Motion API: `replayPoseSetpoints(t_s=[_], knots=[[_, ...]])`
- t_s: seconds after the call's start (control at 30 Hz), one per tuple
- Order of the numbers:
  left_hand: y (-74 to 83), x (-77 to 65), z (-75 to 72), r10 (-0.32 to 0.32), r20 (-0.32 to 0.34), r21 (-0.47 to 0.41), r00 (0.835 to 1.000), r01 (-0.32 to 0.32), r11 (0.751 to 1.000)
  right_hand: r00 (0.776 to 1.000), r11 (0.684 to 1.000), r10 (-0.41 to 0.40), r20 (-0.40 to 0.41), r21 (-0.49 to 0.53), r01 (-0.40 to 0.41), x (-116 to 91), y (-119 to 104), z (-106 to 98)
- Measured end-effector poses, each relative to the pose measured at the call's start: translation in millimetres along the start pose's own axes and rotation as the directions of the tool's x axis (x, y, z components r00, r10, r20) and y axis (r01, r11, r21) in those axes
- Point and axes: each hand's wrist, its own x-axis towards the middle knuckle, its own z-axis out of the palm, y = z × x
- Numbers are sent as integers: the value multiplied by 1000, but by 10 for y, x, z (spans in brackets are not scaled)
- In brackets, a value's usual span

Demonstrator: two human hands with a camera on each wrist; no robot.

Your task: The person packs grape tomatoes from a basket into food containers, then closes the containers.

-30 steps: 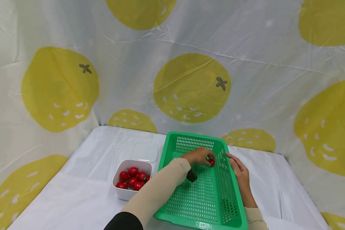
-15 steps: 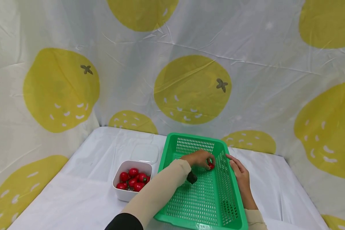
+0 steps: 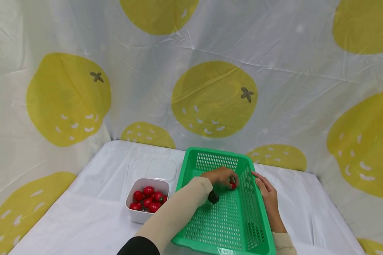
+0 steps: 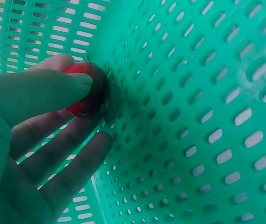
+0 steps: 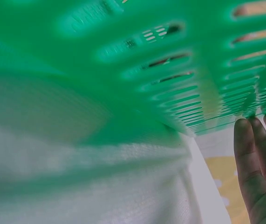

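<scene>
My left hand (image 3: 222, 177) reaches into the green basket (image 3: 223, 216) and pinches a red cherry tomato (image 4: 87, 88) between thumb and fingers. In the left wrist view, the tomato is close to the basket's slotted side wall, and the other fingers spread below it. From outside, my right hand (image 3: 268, 194) lies along the basket's right side near the rim. The right wrist view shows its straight fingers (image 5: 246, 144) touching the slotted wall. Left of the basket, a white square box (image 3: 135, 214) holds several red cherry tomatoes (image 3: 148, 191).
A translucent lid (image 3: 161, 170) lies flat behind the white box. White cloth (image 3: 92, 212) covers the table. Behind it hangs a curtain (image 3: 140, 78) printed with yellow fruit. A black wrist camera (image 3: 213, 197) sits under the left wrist, inside the basket.
My left hand has shifted slightly toward the front and left inside the basket, with the tomato in its fingers. The right hand and the white box look unmoved.
</scene>
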Motion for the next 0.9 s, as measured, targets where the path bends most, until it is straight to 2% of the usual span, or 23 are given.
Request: replayPoseSetpoints(t_s=[0.13, 0.27, 0.4, 0.57, 0.9], knots=[[2, -2, 14, -11, 5, 19, 1000, 11, 1000, 1000, 1000, 6, 8, -19, -6, 5, 33, -7], [15, -10, 3, -30, 4, -3, 1000, 30, 1000, 1000, 1000, 3, 15, -21, -3, 6, 33, -12], [39, -17, -47, -34, 4, -4, 999, 34, 999, 1000, 1000, 3, 10, -28, -2, 3, 5, -13], [84, -15, -128, 18, -30, 19, 999, -17, 1000, 1000, 1000, -9, -5, 2, 9, -10, -25, -11], [135, -35, -258, 83, -76, 8, 994, -83, 997, 1000, 1000, -13, 10, -21, 14, -1, 17, -16]])
